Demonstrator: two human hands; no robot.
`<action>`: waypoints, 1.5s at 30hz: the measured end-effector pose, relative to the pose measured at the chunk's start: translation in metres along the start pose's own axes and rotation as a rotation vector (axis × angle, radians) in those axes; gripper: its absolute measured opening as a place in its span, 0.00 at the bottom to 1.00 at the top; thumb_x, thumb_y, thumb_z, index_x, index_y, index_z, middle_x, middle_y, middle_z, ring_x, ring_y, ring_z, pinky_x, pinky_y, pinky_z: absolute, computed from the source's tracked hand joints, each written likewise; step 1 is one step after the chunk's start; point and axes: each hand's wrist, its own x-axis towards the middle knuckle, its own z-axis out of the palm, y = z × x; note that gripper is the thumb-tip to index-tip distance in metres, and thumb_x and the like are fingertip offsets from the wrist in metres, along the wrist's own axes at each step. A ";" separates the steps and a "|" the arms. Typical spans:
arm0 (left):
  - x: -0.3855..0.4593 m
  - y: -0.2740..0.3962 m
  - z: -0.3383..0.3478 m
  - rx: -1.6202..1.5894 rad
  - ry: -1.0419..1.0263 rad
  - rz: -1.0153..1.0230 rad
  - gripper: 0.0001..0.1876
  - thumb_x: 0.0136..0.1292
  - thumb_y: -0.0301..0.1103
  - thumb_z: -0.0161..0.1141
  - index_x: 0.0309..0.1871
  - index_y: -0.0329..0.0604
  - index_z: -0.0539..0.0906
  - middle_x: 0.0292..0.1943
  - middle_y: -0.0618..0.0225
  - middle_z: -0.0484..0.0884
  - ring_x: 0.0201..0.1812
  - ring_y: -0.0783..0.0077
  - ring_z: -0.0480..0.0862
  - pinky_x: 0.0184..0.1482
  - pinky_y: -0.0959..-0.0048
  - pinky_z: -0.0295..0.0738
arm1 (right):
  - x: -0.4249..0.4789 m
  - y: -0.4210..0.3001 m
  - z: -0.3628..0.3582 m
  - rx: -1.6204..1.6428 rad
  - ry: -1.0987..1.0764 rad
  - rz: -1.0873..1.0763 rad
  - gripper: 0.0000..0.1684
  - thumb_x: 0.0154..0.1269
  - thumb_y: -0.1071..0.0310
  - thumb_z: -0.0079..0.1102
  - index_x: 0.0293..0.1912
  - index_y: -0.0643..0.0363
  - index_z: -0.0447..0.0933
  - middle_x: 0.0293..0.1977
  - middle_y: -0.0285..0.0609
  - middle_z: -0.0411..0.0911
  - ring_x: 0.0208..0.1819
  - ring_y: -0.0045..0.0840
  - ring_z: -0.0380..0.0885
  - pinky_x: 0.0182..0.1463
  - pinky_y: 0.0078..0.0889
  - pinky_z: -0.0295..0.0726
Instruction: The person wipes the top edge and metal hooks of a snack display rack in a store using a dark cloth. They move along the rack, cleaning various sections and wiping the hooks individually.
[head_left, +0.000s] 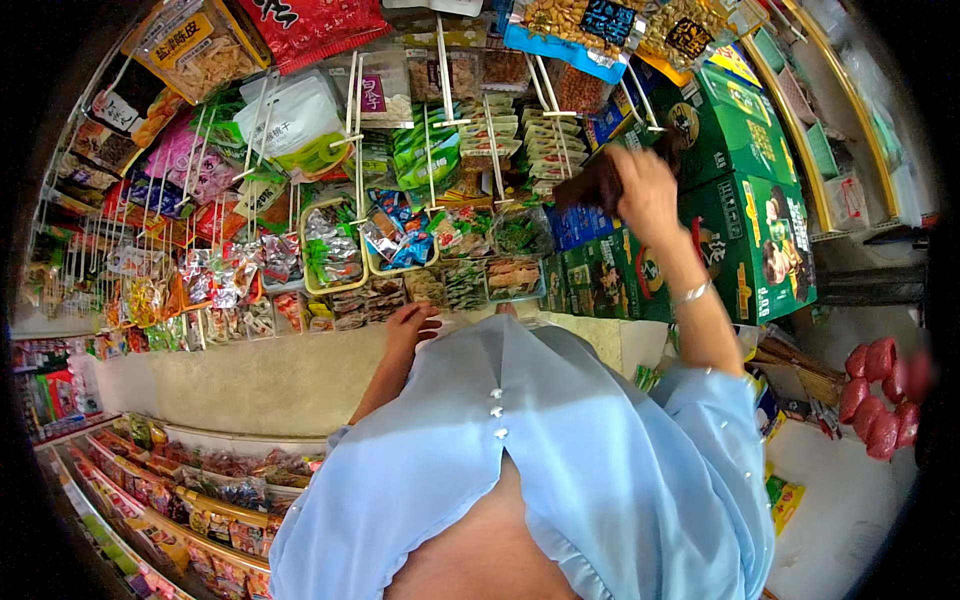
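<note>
My right hand (646, 196), with a bracelet at the wrist, is raised at the right and grips a dark brown cloth (592, 182), which is blurred. Behind and beside it stand stacked green cartons (739, 165). My left hand (414, 322) hangs low near the front of the shelf, its fingers slightly apart and nothing seen in it. Just ahead of it lie small packed snacks (381, 294). Further ahead are a yellow basket of silver packets (367, 277) and a basket of blue packets (401, 232).
White display hooks (444, 67) jut toward me with hanging snack bags (315, 120). A second shelf of packets (225, 517) runs at the lower left. Dark red bundles (877, 397) are at the far right. Pale floor (247, 382) lies between the shelves.
</note>
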 end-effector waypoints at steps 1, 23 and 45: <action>0.003 -0.003 -0.003 -0.002 0.002 -0.006 0.15 0.62 0.34 0.54 0.50 0.36 0.75 0.40 0.60 0.81 0.35 0.67 0.83 0.34 0.72 0.78 | -0.015 -0.017 -0.006 0.098 -0.076 0.128 0.32 0.39 0.82 0.53 0.50 0.59 0.68 0.35 0.48 0.73 0.39 0.42 0.72 0.42 0.39 0.72; 0.007 0.018 -0.001 0.063 -0.017 -0.032 0.11 0.62 0.35 0.55 0.44 0.40 0.77 0.38 0.63 0.82 0.34 0.68 0.83 0.33 0.73 0.78 | 0.022 0.057 0.044 0.677 0.396 0.856 0.26 0.50 0.64 0.68 0.49 0.60 0.71 0.40 0.46 0.77 0.41 0.31 0.77 0.46 0.31 0.74; 0.000 0.036 0.011 0.061 0.084 0.030 0.13 0.62 0.35 0.56 0.46 0.37 0.76 0.38 0.62 0.82 0.33 0.68 0.83 0.32 0.72 0.77 | 0.006 0.094 0.114 2.720 0.623 1.159 0.23 0.66 0.58 0.43 0.53 0.66 0.67 0.47 0.57 0.72 0.47 0.44 0.72 0.53 0.47 0.73</action>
